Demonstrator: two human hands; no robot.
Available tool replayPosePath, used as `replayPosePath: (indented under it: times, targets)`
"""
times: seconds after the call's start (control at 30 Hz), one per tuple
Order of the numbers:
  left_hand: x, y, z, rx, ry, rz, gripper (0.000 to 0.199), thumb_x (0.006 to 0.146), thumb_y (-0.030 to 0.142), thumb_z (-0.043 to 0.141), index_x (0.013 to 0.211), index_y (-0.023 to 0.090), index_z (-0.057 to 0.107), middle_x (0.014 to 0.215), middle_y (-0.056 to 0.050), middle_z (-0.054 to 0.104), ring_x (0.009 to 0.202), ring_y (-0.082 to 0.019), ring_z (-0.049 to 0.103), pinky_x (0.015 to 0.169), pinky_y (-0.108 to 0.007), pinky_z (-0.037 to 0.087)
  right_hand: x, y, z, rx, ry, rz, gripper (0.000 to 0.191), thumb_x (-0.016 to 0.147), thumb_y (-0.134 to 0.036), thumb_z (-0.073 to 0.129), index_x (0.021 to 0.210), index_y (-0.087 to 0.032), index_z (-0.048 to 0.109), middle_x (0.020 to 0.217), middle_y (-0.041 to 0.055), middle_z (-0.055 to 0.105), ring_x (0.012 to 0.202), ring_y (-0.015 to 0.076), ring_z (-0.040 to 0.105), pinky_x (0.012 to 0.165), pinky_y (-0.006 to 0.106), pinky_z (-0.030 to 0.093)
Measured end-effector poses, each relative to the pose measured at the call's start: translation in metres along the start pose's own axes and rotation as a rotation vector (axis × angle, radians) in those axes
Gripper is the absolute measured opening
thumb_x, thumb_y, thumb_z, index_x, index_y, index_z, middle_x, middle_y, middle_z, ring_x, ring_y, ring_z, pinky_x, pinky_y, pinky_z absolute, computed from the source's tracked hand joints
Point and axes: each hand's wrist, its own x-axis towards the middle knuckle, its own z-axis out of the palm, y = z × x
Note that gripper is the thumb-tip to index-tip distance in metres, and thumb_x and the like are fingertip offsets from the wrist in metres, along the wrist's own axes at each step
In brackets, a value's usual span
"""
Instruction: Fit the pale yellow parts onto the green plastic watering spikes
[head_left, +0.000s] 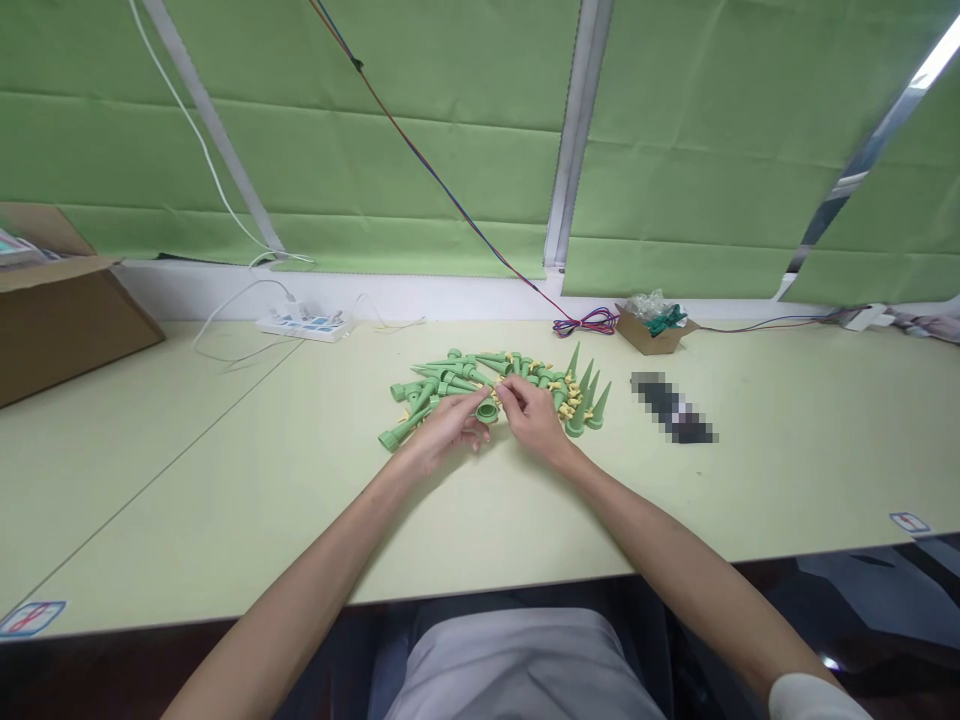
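Holding a green piece (487, 411) with a round hollow end in the left hand (447, 425), at the near side of the green and yellow pile (455, 379); pinching with the right hand (534, 410) just beside that piece, any held bit being too small to tell; seeing green spikes (598, 406) standing at the pile's right end, a brown box (651, 340) behind and farther right

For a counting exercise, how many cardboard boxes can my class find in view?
2. The large box is at the left edge, partly cut off; the small box sits behind and right of the green parts. No others show.
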Motion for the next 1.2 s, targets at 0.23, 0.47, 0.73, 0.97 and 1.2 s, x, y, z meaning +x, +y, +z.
replayPosePath:
  times: [0.23, 0.47, 0.73, 0.97, 1.2]
  targets:
    - [0.003, -0.004, -0.006, 0.401, 0.043, 0.391, 0.036, 0.084, 0.054, 0.067, 0.082, 0.017, 0.065, 0.076, 0.000, 0.058, 0.055, -0.011, 0.055, 0.053, -0.026, 0.047, 0.000, 0.006, 0.002, -0.036, 0.003, -0.011, 0.028, 0.099, -0.038, 0.046, 0.077, -0.021, 0.050, 0.060, -0.0046, 0.045, 0.054, 0.0112, 0.037, 0.057, 0.025, 0.032]
    - [0.012, -0.016, -0.011, 0.484, 0.202, 0.540, 0.032, 0.084, 0.047, 0.067, 0.098, 0.018, 0.069, 0.101, -0.008, 0.065, 0.084, -0.019, 0.063, 0.060, -0.026, 0.051, 0.000, 0.009, 0.003, -0.063, 0.016, -0.020, 0.026, 0.099, -0.037, 0.044, 0.080, -0.021, 0.051, 0.062, -0.0040, 0.047, 0.055, 0.0121, 0.039, 0.058, 0.026, 0.032]
    - [0.011, -0.020, -0.010, 0.533, 0.246, 0.583, 0.033, 0.083, 0.049, 0.068, 0.093, 0.017, 0.070, 0.099, -0.007, 0.060, 0.083, -0.019, 0.062, 0.063, -0.028, 0.052, 0.000, 0.013, 0.006, -0.084, 0.032, -0.018, 0.028, 0.100, -0.037, 0.041, 0.076, -0.022, 0.046, 0.058, -0.0046, 0.041, 0.053, 0.0130, 0.039, 0.057, 0.027, 0.030]
    - [0.010, -0.022, -0.009, 0.612, 0.297, 0.590, 0.047, 0.097, 0.054, 0.045, 0.077, 0.017, 0.065, 0.083, -0.007, 0.061, 0.079, -0.019, 0.058, 0.065, -0.028, 0.046, -0.002, 0.014, 0.009, -0.090, 0.051, 0.012, 0.032, 0.100, -0.038, 0.041, 0.072, -0.022, 0.042, 0.059, -0.0034, 0.044, 0.053, 0.0136, 0.040, 0.057, 0.028, 0.029]
    - [0.009, -0.018, -0.006, 0.537, 0.282, 0.410, 0.063, 0.097, 0.065, 0.036, 0.061, 0.018, 0.059, 0.057, -0.004, 0.055, 0.054, -0.015, 0.050, 0.058, -0.031, 0.038, 0.000, 0.015, 0.008, -0.090, 0.107, 0.011, 0.032, 0.100, -0.040, 0.040, 0.074, -0.022, 0.045, 0.059, -0.0034, 0.043, 0.054, 0.0139, 0.040, 0.058, 0.028, 0.030]
